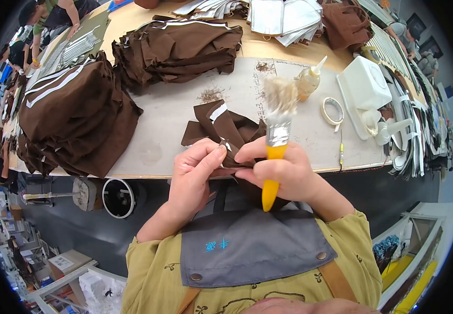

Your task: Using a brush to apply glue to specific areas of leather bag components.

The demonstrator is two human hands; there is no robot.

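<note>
My left hand (196,171) pinches the edge of a brown fabric piece (232,123) just in front of the grey apron. From the other side my right hand (279,170) grips the same piece with its fingertips and also holds a paintbrush (277,153) with a yellow handle, its pale bristles pointing up and away. A short white strip lies on the fabric's folded upper part. Beyond the brush stands a clear squeeze bottle (307,82) with a pointed nozzle, holding something amber. A roll of masking tape (332,111) lies right of it.
Stacks of brown fabric with white strips stand at the left (77,117) and back (183,51). White pieces (285,19) lie at the far edge. At the right are a white plastic container (367,84) and a yellow-green tool (341,153). Other people stand around the table.
</note>
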